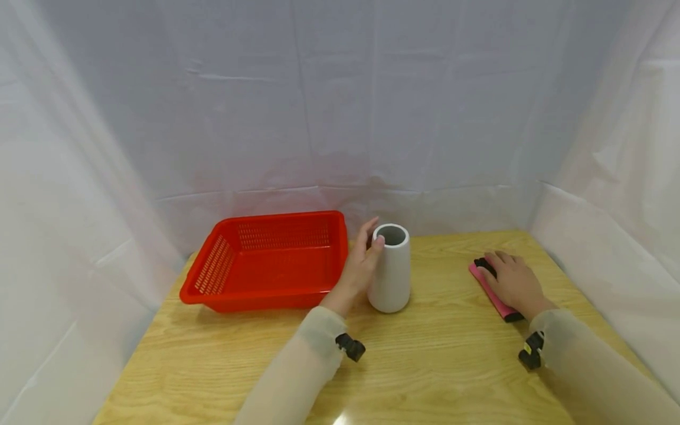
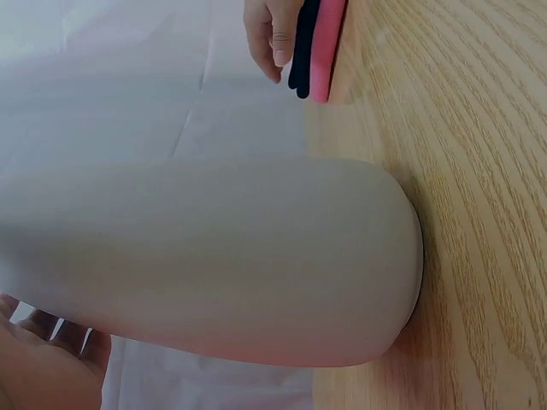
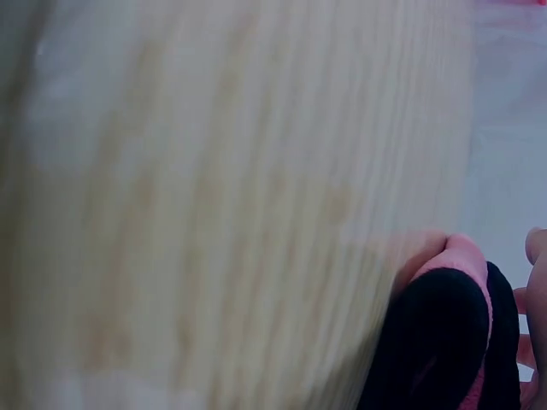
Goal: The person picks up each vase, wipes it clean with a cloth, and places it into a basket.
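A white ceramic vase [image 1: 392,277] [image 2: 214,256] stands upright on the wooden table [image 1: 425,366], just right of a red slotted basket [image 1: 265,295]. My left hand [image 1: 372,239] grips the vase near its rim, thumb at the front and fingers round the back; the palm [image 2: 34,367] shows at the edge of the left wrist view. A flat pink and black pad [image 1: 493,297] [image 2: 325,43] [image 3: 444,342] lies near the table's right side. My right hand [image 1: 512,280] rests flat on top of it, covering most of it. The right wrist view is blurred.
The red basket holds nothing that I can see and sits at the table's back left. White cloth hangs behind and on both sides. Bare tabletop lies between the vase and the pad and along the front edge.
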